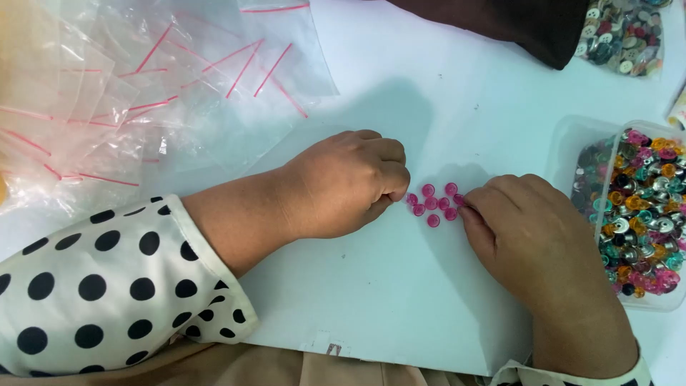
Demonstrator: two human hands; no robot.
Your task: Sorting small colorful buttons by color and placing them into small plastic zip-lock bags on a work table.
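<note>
Both hands, left (343, 184) and right (525, 229), curl loosely, fingertips touching pink buttons (434, 204).

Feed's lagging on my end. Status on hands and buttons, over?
Left hand curled, fingertips at small round pink plastic buttons clustered on white table. Right hand touching the cluster's other side. Grip on any button unclear. Nothing in the way.

A single view comes from a camera worn on the person's head, looking steeply down and slightly forward onto the white surface (400, 286) just in front of the body. It sits close: both forearms enter from the bottom edge, and the left hand (343, 186) and right hand (525, 229) fill the middle. A clear tub of mixed buttons (636, 214) is cut by the right edge.
</note>
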